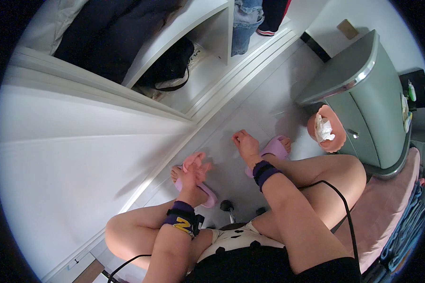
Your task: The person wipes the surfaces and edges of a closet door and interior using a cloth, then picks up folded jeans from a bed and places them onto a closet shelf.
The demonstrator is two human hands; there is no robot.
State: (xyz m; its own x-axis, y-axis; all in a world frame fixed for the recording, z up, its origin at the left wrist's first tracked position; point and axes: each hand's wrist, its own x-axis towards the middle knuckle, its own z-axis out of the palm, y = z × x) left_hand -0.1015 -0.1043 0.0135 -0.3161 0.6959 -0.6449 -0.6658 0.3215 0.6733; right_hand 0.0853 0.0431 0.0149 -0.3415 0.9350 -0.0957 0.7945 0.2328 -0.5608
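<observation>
My left hand (190,179) is closed on a limp, salmon-pink piece of cloth (197,165), which hangs crumpled around the fingers above my left foot. My right hand (245,144) hovers over the grey floor, near my right foot, with its fingers curled together. Anything between those fingertips is too small or hidden to make out. A dark purple wristband (179,218) wraps my left wrist, and another wristband (265,174) wraps my right. Both feet are in pink slippers (276,148).
To the right stands a green cabinet (363,113), with a pink scalloped bin (334,129) holding white tissue beside it. An open white wardrobe (217,35) with clothes and a black bag (174,61) lies ahead. A white panel (80,179) borders my left. Black cables (347,207) run along my arms.
</observation>
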